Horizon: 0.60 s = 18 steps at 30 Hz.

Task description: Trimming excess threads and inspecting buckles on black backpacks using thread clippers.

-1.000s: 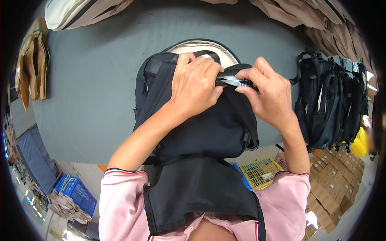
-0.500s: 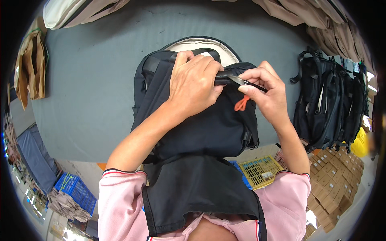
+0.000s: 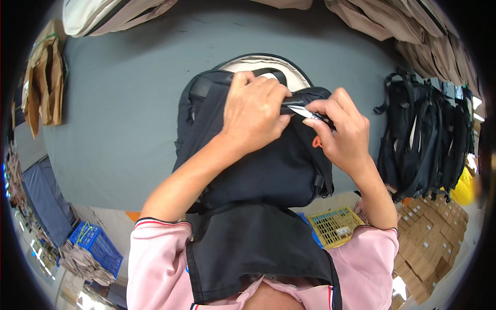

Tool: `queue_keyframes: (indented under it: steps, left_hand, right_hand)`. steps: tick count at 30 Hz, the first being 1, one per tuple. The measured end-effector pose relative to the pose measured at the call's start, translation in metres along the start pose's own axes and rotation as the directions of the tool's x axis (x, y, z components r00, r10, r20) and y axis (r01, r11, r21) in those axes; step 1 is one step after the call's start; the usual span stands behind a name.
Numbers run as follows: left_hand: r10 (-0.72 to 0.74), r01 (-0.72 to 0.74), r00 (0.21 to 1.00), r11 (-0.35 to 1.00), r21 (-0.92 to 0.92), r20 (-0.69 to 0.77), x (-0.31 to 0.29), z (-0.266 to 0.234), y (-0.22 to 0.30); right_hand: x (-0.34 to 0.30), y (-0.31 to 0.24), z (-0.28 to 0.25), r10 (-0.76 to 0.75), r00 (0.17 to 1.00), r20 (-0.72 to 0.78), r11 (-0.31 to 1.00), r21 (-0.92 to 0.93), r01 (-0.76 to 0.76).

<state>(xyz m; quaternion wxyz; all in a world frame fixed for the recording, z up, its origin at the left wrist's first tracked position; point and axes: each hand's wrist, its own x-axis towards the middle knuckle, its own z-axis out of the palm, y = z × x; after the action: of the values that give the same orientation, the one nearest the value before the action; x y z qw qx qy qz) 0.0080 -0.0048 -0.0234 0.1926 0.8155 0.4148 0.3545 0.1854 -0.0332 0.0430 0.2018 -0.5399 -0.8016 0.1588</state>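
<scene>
A dark navy backpack point(image 3: 258, 178) lies on the grey table in front of me, its flap with a cream lining point(image 3: 243, 65) open at the far side. My left hand point(image 3: 256, 108) is closed on a black strap point(image 3: 294, 99) at the bag's upper part, pulling it toward the right. In my right hand point(image 3: 341, 129) is a pair of thread snips point(image 3: 302, 111), their silvery blades pointing left against the strap. An orange-red loop point(image 3: 317, 141) hangs below the right fingers. The snips' handle is mostly hidden in the hand.
Black backpacks point(image 3: 421, 134) hang or stack at the table's right edge. Beige bags point(image 3: 382, 18) lie along the far edge, and brown paper point(image 3: 46, 82) hangs at the left. Below are a yellow crate point(image 3: 336, 225), a blue crate point(image 3: 98, 245) and stacked cartons point(image 3: 429, 237).
The snips' blades have shifted slightly down and now lie against the strap's lower edge. My right hand has turned a little, covering more of the orange-red loop.
</scene>
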Motion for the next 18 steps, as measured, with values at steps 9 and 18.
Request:
queue_keyframes:
  steps: [9, 18]
  left_hand:
    - [-0.238, 0.241, 0.969, 0.869, -0.431, 0.062, 0.007, -0.008, -0.054]
    - [-0.739, 0.856, 0.460, 0.220, -0.468, 0.493, 0.002, -0.060, -0.100]
  right_hand:
    - [0.021, 0.058, 0.049, 0.464, 0.866, 0.187, 0.739, 0.458, -0.495]
    - [0.041, 0.048, 0.056, 0.400, 0.913, -0.074, 0.902, 0.210, -0.378]
